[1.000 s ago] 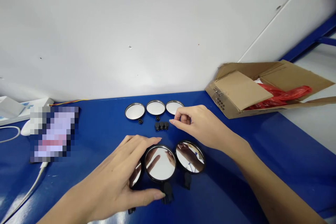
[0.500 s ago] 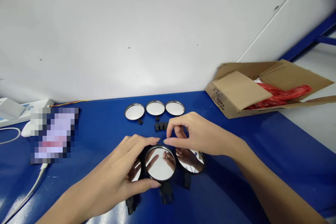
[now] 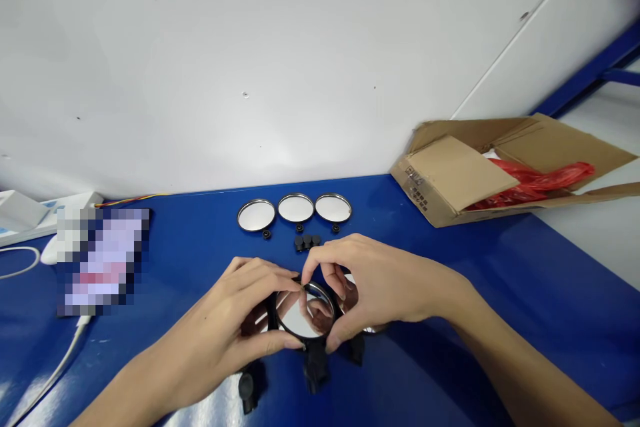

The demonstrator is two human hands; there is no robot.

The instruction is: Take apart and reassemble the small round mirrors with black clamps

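A round mirror with a black rim [image 3: 306, 320] lies at the front centre, between my hands. My left hand [image 3: 250, 310] grips its left side, thumb at the lower edge and fingers at the upper edge. My right hand [image 3: 360, 287] curves over its right side, with a fingertip on the top rim and the thumb at the lower right edge. Black clamp-like parts [image 3: 316, 367] stick out below the mirrors. Two more mirrors are partly hidden, one under my left hand and another [image 3: 349, 277] behind my right hand.
Three round mirrors [image 3: 296, 207] lie in a row near the wall, with small black knobs [image 3: 267, 235] and a black part [image 3: 307, 242] before them. An open cardboard box [image 3: 450, 180] sits at right. A phone [image 3: 107, 257] with a cable lies left.
My right hand has come down and left from above the mirror onto its rim, and its thumb now touches the lower right edge. My left hand has stayed nearly still.
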